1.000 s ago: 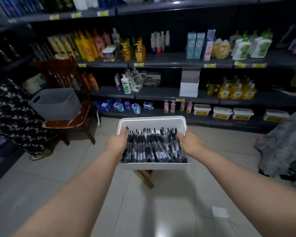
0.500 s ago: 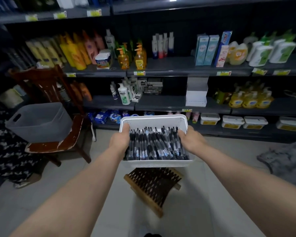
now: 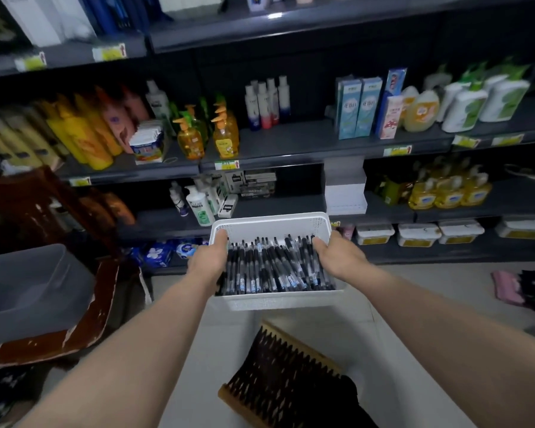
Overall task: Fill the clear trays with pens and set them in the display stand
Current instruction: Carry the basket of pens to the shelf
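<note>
Left hand [image 3: 209, 261] and right hand [image 3: 340, 257] grip pen-filled basket [image 3: 275, 299] sides.

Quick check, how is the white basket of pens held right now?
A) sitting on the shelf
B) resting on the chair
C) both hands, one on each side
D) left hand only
C: the left hand grips the left rim and the right hand the right rim of the basket, which hangs in the air above the floor.

Two bare forearms reach in from the lower corners, with no sleeves, watch or bracelet on them. The left hand [image 3: 209, 261] and the right hand [image 3: 340, 257] wear no gloves or rings; fingernails look short and plain.
</note>
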